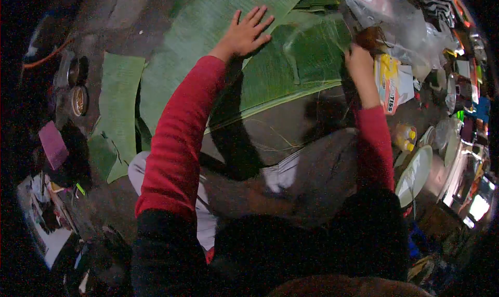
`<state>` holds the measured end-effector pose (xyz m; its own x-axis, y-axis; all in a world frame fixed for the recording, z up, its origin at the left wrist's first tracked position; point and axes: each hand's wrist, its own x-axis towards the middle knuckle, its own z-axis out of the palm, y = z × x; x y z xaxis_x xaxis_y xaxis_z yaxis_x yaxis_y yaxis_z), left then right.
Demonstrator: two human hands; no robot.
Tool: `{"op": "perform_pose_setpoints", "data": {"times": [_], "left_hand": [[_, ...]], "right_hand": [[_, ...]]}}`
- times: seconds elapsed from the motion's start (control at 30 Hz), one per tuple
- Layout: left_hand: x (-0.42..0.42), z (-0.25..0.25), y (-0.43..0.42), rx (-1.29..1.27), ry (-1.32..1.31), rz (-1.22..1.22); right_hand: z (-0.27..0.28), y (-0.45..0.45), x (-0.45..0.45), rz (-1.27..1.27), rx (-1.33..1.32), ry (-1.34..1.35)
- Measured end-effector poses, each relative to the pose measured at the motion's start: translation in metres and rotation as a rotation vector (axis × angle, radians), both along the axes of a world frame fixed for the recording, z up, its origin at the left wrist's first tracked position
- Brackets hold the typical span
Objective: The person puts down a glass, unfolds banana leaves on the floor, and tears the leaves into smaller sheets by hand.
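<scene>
A large green banana leaf [317,53] lies spread on the floor before my crossed legs, its pale midrib along the near edge. Another broad, paler leaf piece [192,47] reaches beneath and beyond it to the left. My left hand [247,34] rests flat on the leaves with its fingers spread. At the right edge of the large leaf, my right hand [361,71] is closed, its fingers curled on the leaf's margin. The fingertips are partly hidden. Thin torn fibres [280,136] trail on the floor near my legs.
Left of the leaves are a separate leaf strip [119,99], a small round container [79,100] and a pink block [53,145]. On the right stand a yellow and white packet [387,84], clear plastic bags [395,24], a yellow-capped bottle [405,137] and a pale bowl [414,175].
</scene>
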<state>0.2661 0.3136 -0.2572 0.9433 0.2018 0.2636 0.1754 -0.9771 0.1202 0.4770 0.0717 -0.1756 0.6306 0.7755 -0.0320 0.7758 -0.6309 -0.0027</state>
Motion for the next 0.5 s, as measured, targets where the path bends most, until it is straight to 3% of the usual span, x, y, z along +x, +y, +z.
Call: {"op": "perform_pose_setpoints", "data": {"times": [0.13, 0.2, 0.23, 0.3, 0.37, 0.43, 0.5], "left_hand": [[-0.032, 0.027, -0.006, -0.145, 0.037, -0.039], [-0.061, 0.052, -0.014, -0.002, 0.248, 0.002], [-0.079, 0.059, -0.020, -0.031, 0.212, -0.020], [-0.115, 0.078, -0.033, -0.053, 0.294, -0.039], [-0.145, 0.091, -0.048, -0.078, 0.413, -0.028], [-0.167, 0.091, -0.057, -0.091, 0.449, -0.005], [-0.183, 0.079, -0.061, -0.142, 0.491, 0.037]], "right_hand": [[0.008, -0.037, -0.015, -0.075, -0.249, 0.029], [0.025, -0.034, -0.030, 0.154, 0.238, -0.341], [0.025, -0.027, -0.028, 0.164, 0.249, -0.346], [0.024, -0.007, -0.018, 0.001, 0.108, 0.115], [0.043, 0.034, -0.032, -0.057, -0.036, 0.206], [0.029, 0.079, -0.031, 0.072, 0.158, 0.161], [-0.006, 0.133, -0.013, 0.018, 0.360, 0.203]]}}
